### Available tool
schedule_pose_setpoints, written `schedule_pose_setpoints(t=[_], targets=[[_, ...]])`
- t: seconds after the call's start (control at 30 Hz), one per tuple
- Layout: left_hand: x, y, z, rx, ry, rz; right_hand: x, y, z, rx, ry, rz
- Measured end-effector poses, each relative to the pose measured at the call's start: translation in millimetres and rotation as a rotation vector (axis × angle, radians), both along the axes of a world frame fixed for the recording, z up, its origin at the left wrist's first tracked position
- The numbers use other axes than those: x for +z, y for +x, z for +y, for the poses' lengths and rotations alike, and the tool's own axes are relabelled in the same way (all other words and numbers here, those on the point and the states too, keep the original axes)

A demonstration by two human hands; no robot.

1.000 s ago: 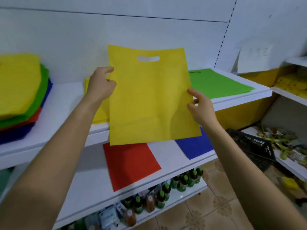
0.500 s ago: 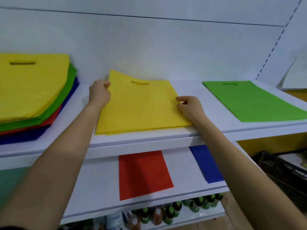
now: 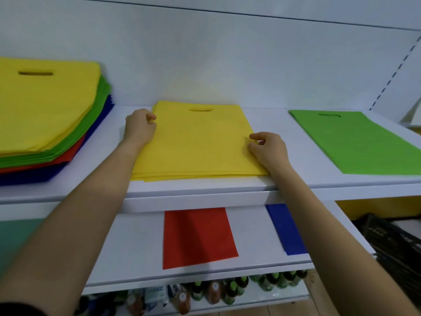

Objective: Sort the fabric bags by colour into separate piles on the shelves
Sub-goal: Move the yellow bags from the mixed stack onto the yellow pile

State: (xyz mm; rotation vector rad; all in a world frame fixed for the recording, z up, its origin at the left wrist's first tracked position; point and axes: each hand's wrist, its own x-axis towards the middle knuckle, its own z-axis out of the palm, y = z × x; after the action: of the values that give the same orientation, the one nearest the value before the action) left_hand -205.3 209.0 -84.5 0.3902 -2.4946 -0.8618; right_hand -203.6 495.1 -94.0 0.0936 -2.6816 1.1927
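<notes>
A small pile of yellow bags [image 3: 200,142] lies flat in the middle of the upper shelf [image 3: 205,190], handle slots toward the wall. My left hand [image 3: 139,128] grips the top yellow bag's left edge near its far corner with curled fingers. My right hand [image 3: 268,149] pinches its right edge halfway along. To the left sits a mixed stack [image 3: 45,106] with yellow on top, then green, red and blue layers. A green bag [image 3: 355,142] lies flat on the right. On the lower shelf [image 3: 136,247] are a red bag [image 3: 198,236] and a blue bag [image 3: 287,229], the latter partly behind my right forearm.
A white back wall closes the shelves off behind the bags. Several bottles [image 3: 227,290] stand on the bottom shelf. A black crate [image 3: 396,242] sits at the lower right. Bare white shelf shows between the yellow pile and the green bag.
The yellow bag, held upright in the air a second ago, now lies flat on the yellow pile. Both hands stay at its edges, and the view has moved closer.
</notes>
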Motion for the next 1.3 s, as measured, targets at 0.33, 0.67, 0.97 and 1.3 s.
schedule_pose_setpoints(t=[0.33, 0.67, 0.97, 1.3], targets=[[33.2, 32.7, 19.8, -0.094, -0.114, 0.176, 19.1, 19.3, 12.7, 0.157, -0.027, 0.178], [55.9, 113.6, 29.7, -0.015, -0.132, 0.412, 13.9, 79.9, -54.7, 0.595, -0.119, 0.425], [55.3, 184.0, -16.5, 0.111, -0.185, 0.384, 7.4, 129.7, -125.2, 0.801, -0.145, 0.491], [57.5, 248.3, -114.8, 0.122, -0.186, 0.371, 3.3, 188.5, -221.0, 0.804, -0.170, 0.505]])
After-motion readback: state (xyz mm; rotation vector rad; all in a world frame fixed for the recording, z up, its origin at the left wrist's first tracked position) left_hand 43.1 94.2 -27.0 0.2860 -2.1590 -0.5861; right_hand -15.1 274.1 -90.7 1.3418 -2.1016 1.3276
